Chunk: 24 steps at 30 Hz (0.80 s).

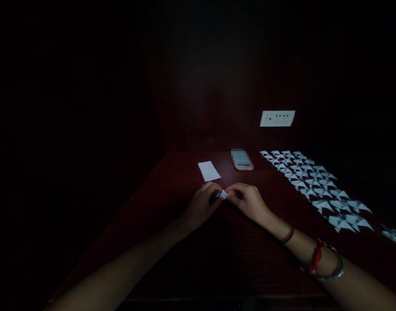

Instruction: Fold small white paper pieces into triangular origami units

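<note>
Both hands meet over the middle of a dark red table [172,181]. Between them is a small folded piece of white paper [223,194], pinched from both sides. My left hand [202,203] has its thumb and fingers closed on the paper's left side. My right hand [248,201] closes on its right side with thumb and forefinger. The fingers cover much of the paper, so its full shape is hidden. Just beyond my left hand lies a stack of white paper sheets [209,171].
A phone [242,159] with a blurred screen lies behind my right hand. Rows of several folded white paper pieces [310,183] cover the table's right side, with more [394,235] near the right edge. A white socket panel [277,119] is on the back wall. Surroundings are very dark.
</note>
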Each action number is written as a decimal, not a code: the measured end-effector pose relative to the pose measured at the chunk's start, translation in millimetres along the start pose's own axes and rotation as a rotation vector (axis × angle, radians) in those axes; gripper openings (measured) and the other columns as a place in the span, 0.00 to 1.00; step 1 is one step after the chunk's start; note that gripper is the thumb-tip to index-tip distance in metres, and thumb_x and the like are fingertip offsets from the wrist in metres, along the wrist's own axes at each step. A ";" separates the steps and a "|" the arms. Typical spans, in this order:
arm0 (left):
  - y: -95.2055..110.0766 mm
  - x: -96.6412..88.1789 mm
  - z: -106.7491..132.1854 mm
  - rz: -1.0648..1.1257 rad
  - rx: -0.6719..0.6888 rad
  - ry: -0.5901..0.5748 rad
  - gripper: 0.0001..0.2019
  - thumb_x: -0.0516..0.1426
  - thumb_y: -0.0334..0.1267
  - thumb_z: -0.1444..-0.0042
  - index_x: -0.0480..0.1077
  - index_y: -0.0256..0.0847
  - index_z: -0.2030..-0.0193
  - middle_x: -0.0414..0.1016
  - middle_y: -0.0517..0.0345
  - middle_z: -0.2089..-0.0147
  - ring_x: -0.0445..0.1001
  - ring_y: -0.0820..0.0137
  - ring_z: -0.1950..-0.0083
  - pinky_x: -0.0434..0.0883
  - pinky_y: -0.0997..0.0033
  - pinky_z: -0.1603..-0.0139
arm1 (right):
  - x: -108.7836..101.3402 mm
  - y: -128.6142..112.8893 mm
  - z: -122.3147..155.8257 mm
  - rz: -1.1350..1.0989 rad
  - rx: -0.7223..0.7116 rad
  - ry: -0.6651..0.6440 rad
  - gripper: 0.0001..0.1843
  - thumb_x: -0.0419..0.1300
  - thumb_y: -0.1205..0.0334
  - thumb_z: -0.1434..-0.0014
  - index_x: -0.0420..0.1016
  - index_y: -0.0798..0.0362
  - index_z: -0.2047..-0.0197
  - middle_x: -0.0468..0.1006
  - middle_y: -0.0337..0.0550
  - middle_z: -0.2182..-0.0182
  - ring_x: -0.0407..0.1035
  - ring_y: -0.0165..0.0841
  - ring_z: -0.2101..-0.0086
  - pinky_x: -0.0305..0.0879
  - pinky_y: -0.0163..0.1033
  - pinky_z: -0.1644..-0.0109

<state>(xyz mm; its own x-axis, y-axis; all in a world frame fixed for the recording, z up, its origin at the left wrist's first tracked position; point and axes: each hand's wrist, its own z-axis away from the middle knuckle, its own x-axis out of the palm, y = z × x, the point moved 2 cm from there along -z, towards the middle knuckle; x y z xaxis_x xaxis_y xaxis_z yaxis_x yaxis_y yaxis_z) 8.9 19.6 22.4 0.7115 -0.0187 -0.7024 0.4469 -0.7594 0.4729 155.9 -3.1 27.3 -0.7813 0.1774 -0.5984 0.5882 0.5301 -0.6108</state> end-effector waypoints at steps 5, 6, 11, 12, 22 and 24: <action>-0.2 0.0 0.7 0.020 0.013 0.039 0.07 0.51 0.29 0.49 0.62 0.41 0.63 0.65 0.60 0.61 0.65 0.72 0.60 0.63 0.69 0.58 | 1.1 2.5 -0.2 -0.075 0.049 -0.010 0.08 0.54 0.69 0.51 0.71 0.54 0.66 0.72 0.40 0.72 0.65 0.27 0.73 0.61 0.32 0.68; -0.4 0.2 0.8 0.016 0.011 0.043 0.07 0.51 0.29 0.49 0.62 0.41 0.63 0.65 0.60 0.61 0.65 0.72 0.60 0.63 0.69 0.58 | 1.1 2.5 -0.3 -0.085 0.052 -0.012 0.08 0.54 0.69 0.51 0.71 0.54 0.66 0.72 0.40 0.72 0.65 0.27 0.73 0.61 0.33 0.68; -0.5 1.0 1.3 -0.019 -0.005 0.025 0.07 0.50 0.30 0.48 0.62 0.42 0.62 0.65 0.59 0.61 0.65 0.70 0.59 0.62 0.65 0.57 | 1.3 1.4 -0.2 -0.107 0.049 -0.003 0.07 0.54 0.68 0.51 0.71 0.54 0.67 0.72 0.41 0.72 0.65 0.27 0.72 0.61 0.33 0.68; -0.5 1.1 1.3 -0.023 -0.008 0.022 0.07 0.50 0.30 0.48 0.62 0.42 0.62 0.66 0.59 0.61 0.65 0.70 0.59 0.62 0.65 0.57 | 1.3 1.3 -0.2 -0.108 0.045 0.000 0.07 0.54 0.68 0.51 0.71 0.54 0.67 0.72 0.41 0.72 0.65 0.27 0.72 0.61 0.33 0.68; 1.0 1.8 1.5 -0.025 -0.025 0.018 0.06 0.50 0.29 0.49 0.61 0.41 0.63 0.65 0.60 0.62 0.64 0.71 0.62 0.62 0.68 0.59 | 3.9 3.7 0.1 -0.126 0.050 -0.006 0.07 0.53 0.68 0.50 0.70 0.55 0.67 0.71 0.40 0.73 0.65 0.27 0.72 0.61 0.32 0.68; 1.9 1.5 1.4 -0.024 -0.031 0.026 0.06 0.50 0.29 0.49 0.61 0.41 0.64 0.65 0.60 0.63 0.64 0.71 0.62 0.62 0.68 0.60 | 4.0 3.7 0.3 -0.128 0.051 -0.004 0.07 0.53 0.68 0.50 0.70 0.54 0.67 0.71 0.40 0.73 0.65 0.27 0.72 0.61 0.32 0.68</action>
<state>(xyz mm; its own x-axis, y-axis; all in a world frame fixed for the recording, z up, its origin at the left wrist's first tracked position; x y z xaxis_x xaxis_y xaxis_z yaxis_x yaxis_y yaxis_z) 10.0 17.2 21.6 0.7141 0.0170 -0.6998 0.4805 -0.7388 0.4725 155.1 -0.7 22.5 -0.8497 0.1080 -0.5161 0.4939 0.5057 -0.7073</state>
